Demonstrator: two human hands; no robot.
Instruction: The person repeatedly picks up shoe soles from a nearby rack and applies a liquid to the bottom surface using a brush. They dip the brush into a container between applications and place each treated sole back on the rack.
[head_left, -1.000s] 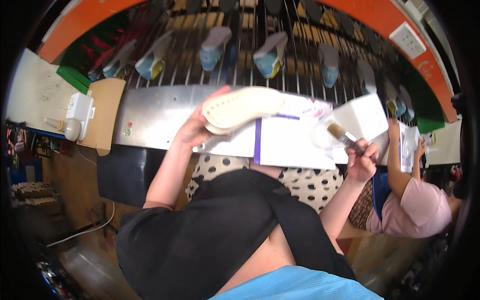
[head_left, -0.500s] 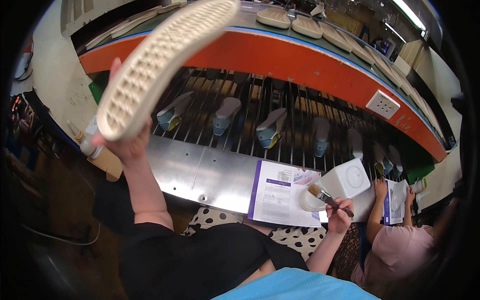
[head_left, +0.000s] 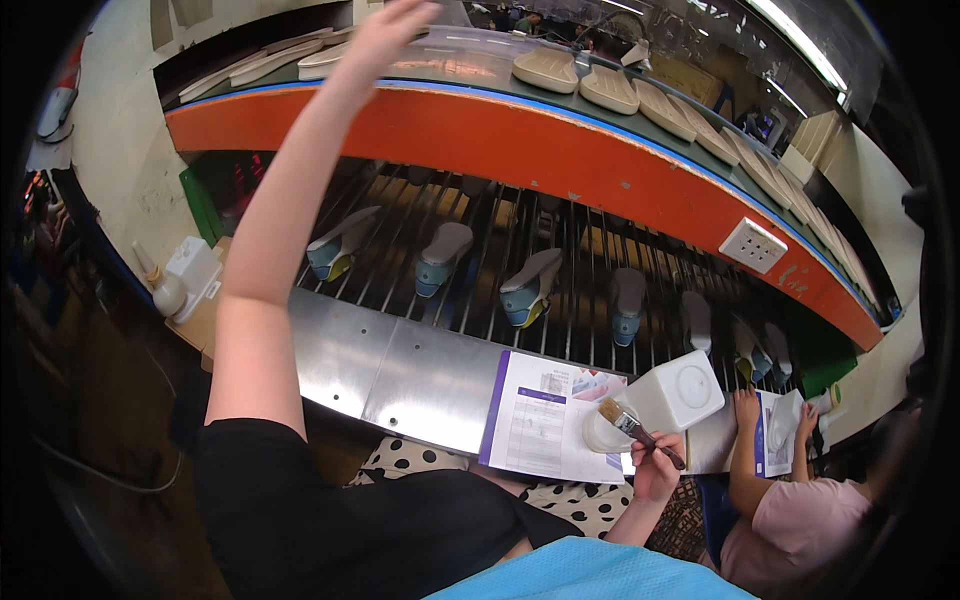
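My left arm reaches up over the raised upper belt (head_left: 455, 72). My left hand (head_left: 395, 30) is near the top edge, fingers stretched out and slightly blurred, with no sole visible in it. Close by it lie cream shoe soles (head_left: 325, 62) on the belt. In my right hand (head_left: 657, 472) I hold a paintbrush (head_left: 640, 432) by its dark handle, with its tan bristles up and to the left. The bristles are over a round whitish tub (head_left: 603, 430), next to a white plastic container (head_left: 680, 392).
Grey-blue shoe uppers (head_left: 530, 287) lie on the rod conveyor (head_left: 475, 275) below the orange beam (head_left: 560, 160). A printed sheet (head_left: 545, 430) rests on the metal ledge (head_left: 385, 375). Several more soles (head_left: 608, 90) line the upper belt. A co-worker (head_left: 805, 520) sits at the right.
My left hand has swung up and away to the upper belt, and the cream sole it held is no longer in it. My right hand still holds the brush, slightly lower in view.
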